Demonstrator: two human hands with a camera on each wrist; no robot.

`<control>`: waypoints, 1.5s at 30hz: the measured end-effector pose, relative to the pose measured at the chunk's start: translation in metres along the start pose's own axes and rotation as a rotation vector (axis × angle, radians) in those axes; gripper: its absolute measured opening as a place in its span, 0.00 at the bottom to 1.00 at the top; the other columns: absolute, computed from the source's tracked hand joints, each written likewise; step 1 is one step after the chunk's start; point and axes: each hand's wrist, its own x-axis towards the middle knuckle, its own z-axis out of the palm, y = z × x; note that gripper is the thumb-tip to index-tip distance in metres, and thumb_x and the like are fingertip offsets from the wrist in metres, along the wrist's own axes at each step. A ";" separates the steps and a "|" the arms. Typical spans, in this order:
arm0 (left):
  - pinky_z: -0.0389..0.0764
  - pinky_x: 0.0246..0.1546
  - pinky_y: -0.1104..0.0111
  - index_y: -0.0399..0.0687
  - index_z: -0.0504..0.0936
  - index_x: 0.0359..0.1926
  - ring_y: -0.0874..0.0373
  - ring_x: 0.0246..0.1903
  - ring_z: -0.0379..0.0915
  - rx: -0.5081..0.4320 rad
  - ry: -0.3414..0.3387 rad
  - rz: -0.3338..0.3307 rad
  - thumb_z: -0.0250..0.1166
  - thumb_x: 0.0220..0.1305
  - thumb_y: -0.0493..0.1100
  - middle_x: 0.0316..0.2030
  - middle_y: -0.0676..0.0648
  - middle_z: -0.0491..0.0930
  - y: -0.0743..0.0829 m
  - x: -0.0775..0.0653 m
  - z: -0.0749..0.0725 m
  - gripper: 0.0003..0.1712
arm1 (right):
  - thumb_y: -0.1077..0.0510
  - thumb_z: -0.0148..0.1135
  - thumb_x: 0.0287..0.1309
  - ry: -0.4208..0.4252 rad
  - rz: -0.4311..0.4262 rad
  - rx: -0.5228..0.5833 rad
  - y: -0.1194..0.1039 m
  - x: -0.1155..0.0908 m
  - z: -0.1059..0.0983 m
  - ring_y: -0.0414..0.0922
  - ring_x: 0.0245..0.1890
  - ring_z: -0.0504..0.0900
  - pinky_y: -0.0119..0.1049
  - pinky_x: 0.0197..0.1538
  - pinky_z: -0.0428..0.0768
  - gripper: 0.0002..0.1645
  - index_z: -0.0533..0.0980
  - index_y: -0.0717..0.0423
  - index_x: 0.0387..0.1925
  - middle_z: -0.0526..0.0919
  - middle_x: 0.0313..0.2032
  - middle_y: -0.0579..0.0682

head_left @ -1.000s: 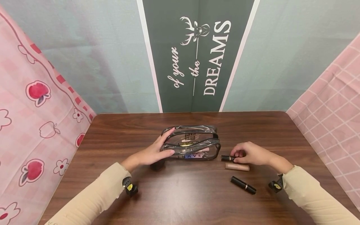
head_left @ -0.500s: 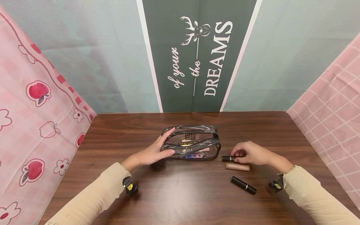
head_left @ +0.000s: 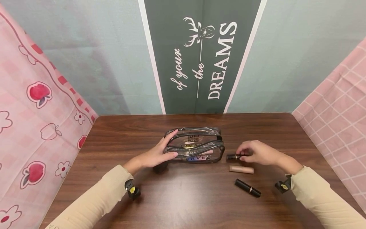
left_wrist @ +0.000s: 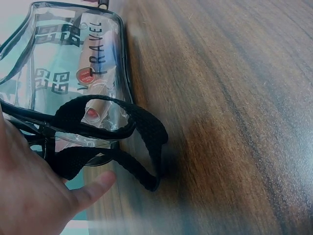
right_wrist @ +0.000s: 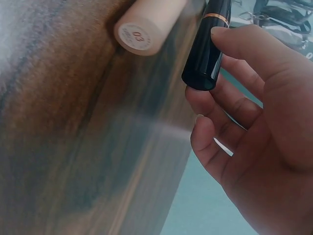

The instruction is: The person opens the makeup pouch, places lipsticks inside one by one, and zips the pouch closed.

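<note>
A clear cosmetic pouch [head_left: 200,150] with black piping stands unzipped on the table, printed with TRAVEL. My left hand [head_left: 156,155] rests on its left end, fingers and thumb spread straight across the opening. The black strap [left_wrist: 149,128] loops beside that thumb in the left wrist view. Inside the pouch lie tubes with red end labels [left_wrist: 93,113]. To the right, my right hand [head_left: 258,153] pinches a black lipstick [right_wrist: 205,51] with a gold ring between thumb and fingers. It is just above the tan lipstick [head_left: 241,169], whose end reads 03 in the right wrist view.
Another black lipstick [head_left: 247,188] lies slanted nearer the front of the brown wooden table [head_left: 177,203]. Pink cloths hang at both sides, and a grey-green printed curtain [head_left: 114,63] stands behind the table's back edge.
My right hand has raised the black lipstick slightly, up and away from the tan one, so a gap now shows between them. The left hand and pouch have stayed put.
</note>
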 end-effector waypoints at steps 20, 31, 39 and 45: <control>0.53 0.69 0.37 0.69 0.39 0.82 0.40 0.77 0.36 0.014 -0.017 -0.017 0.61 0.71 0.61 0.80 0.42 0.36 -0.003 0.000 -0.001 0.50 | 0.66 0.74 0.55 0.134 -0.061 -0.035 -0.007 -0.001 -0.029 0.31 0.30 0.74 0.34 0.31 0.77 0.14 0.84 0.47 0.40 0.82 0.37 0.36; 0.53 0.69 0.36 0.69 0.39 0.82 0.40 0.77 0.35 0.017 -0.020 -0.009 0.61 0.72 0.62 0.80 0.42 0.36 -0.003 -0.002 0.000 0.50 | 0.68 0.75 0.53 0.171 -0.088 -0.101 -0.016 -0.001 -0.045 0.29 0.29 0.73 0.32 0.31 0.75 0.16 0.84 0.46 0.40 0.83 0.37 0.36; 0.52 0.69 0.36 0.69 0.39 0.82 0.40 0.77 0.34 0.018 -0.027 -0.015 0.60 0.72 0.62 0.80 0.43 0.36 -0.003 -0.002 0.000 0.50 | 0.67 0.75 0.52 0.196 -0.090 -0.121 -0.021 0.000 -0.052 0.30 0.29 0.73 0.32 0.31 0.75 0.17 0.84 0.44 0.39 0.82 0.36 0.33; 0.52 0.68 0.35 0.69 0.39 0.82 0.39 0.77 0.34 0.017 -0.030 -0.015 0.60 0.72 0.63 0.80 0.43 0.35 -0.002 -0.003 0.000 0.50 | 0.66 0.75 0.53 0.196 -0.072 -0.132 -0.025 -0.001 -0.059 0.30 0.31 0.74 0.32 0.33 0.77 0.16 0.84 0.44 0.39 0.81 0.37 0.33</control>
